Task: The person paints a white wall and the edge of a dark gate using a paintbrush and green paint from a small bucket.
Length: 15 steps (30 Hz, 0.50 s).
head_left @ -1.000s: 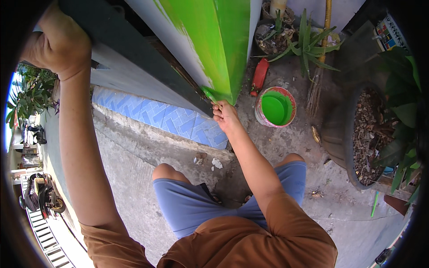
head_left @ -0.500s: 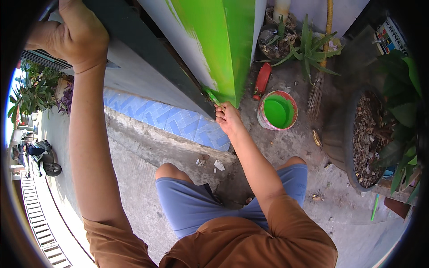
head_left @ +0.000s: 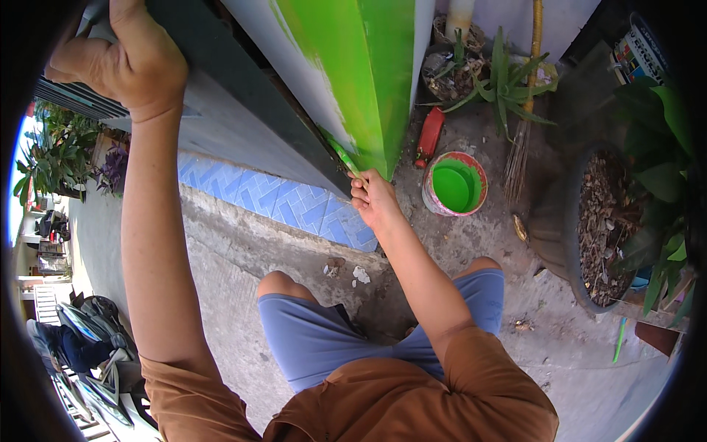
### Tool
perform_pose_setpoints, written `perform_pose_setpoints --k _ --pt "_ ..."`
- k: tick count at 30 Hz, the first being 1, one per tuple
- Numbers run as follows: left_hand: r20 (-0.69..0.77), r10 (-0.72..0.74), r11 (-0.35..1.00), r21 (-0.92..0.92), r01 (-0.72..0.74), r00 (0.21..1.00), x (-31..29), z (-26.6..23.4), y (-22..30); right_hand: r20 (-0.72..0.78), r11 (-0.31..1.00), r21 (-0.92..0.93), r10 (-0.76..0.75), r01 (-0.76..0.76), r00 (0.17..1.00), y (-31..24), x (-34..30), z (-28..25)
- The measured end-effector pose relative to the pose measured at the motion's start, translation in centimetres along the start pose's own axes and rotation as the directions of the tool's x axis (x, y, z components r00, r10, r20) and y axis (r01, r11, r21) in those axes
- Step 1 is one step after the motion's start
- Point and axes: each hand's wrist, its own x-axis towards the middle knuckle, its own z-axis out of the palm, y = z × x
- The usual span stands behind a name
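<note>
My right hand (head_left: 377, 197) is closed round the handle of a green-smeared paintbrush (head_left: 342, 156). The brush tip lies in the narrow gap beside the lower part of a pillar (head_left: 353, 81), whose white face is partly coated with wet bright green. To the left of that gap stands a dark grey door (head_left: 243, 81). High at the upper left, my left hand (head_left: 129, 70) is wrapped round the door's edge, its fingertips partly hidden. A paint bucket (head_left: 454, 184) holding green paint stands on the ground right of my right hand.
Behind the bucket lies a red block-like object (head_left: 430, 136). Potted aloe (head_left: 504, 81) and a stick broom (head_left: 518, 162) are farther back. A large planter (head_left: 563, 221) stands at the right. Blue tiles (head_left: 272, 199) edge a low step. A motorbike (head_left: 92, 335) is at the lower left.
The brush has shifted slightly up and left along the gap with my right hand. My left hand keeps its hold. A motorbike now appears larger and nearer at the lower left.
</note>
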Motion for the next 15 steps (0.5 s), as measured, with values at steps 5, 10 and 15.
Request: perform_pose_setpoints --k 5,10,15 --pt "0.004 -0.089 0.995 0.051 0.089 0.996 -0.7 -0.3 0.2 0.078 1.0 -0.007 -0.006 0.007 0.997 -1.4 -0.6 2.6" --pt "0.097 -0.083 0.961 0.27 0.054 0.992 -0.2 -1.8 -0.4 0.206 0.998 -0.013 -0.054 0.058 0.977 -3.5 -3.9 6.2" --pt "0.101 -0.085 0.983 0.17 0.067 0.991 -0.6 -0.6 0.6 0.235 0.998 0.007 -0.067 0.068 0.97 -4.3 -5.4 8.1"
